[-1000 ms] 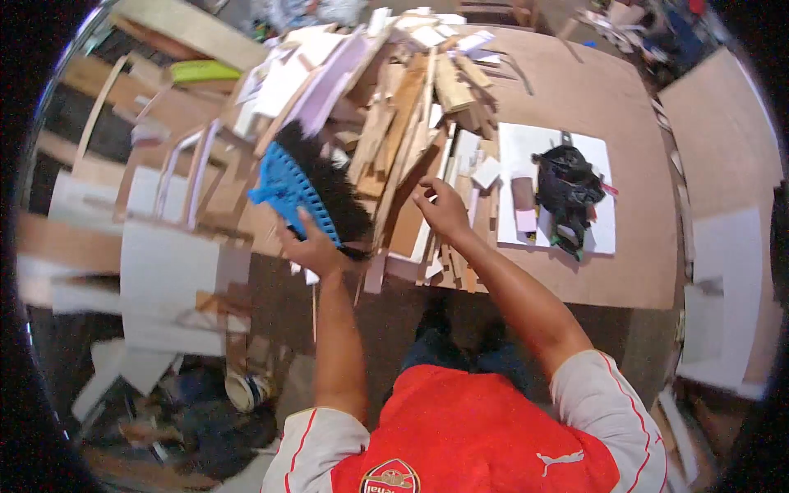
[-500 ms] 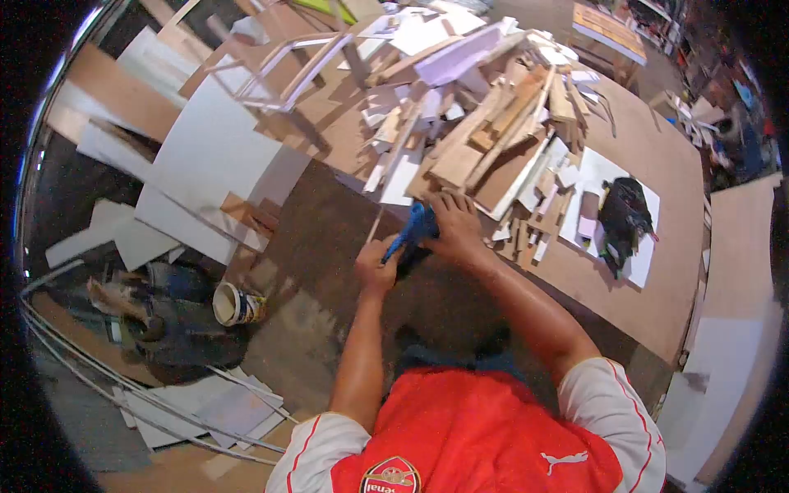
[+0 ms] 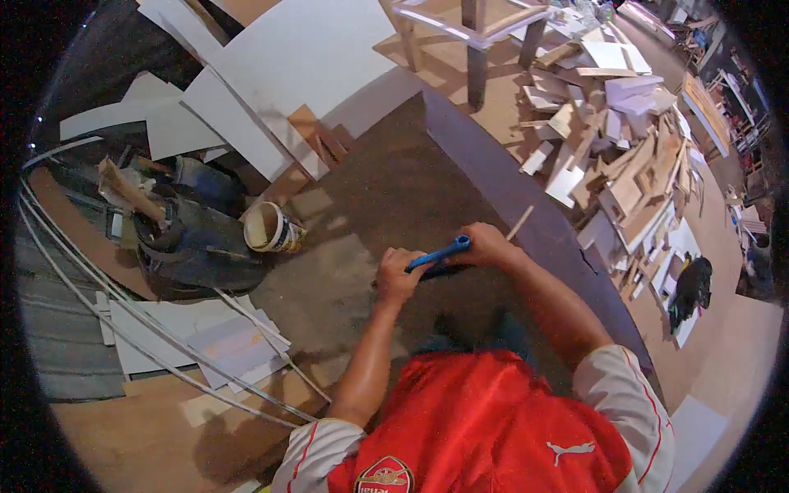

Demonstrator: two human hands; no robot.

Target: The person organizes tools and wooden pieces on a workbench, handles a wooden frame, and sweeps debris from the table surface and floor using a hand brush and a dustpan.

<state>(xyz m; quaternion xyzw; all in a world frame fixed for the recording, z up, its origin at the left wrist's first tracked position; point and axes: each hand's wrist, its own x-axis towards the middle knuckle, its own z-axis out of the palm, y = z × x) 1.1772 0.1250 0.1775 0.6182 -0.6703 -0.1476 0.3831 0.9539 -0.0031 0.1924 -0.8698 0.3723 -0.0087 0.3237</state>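
Near the middle of the view, my left hand is closed around one end of a blue bar-like tool with a round, hollow-looking end. My right hand grips it near that round end, fingers curled. The exact kind of tool cannot be made out. Just beyond my right hand a thin pale wooden stick slants upward; whether this hand also holds it is unclear. Something dark lies under the bar between the hands, partly hidden.
A white bucket stands left beside a dark container. White boards lean behind. A heap of wood offcuts and a black plastic bag lie on the brown sheet at right. Long pale strips curve along the left.
My view has turned left, so the offcut heap now appears farther right. The blue tool has swung from steep to nearly level, and my hands are now side by side.
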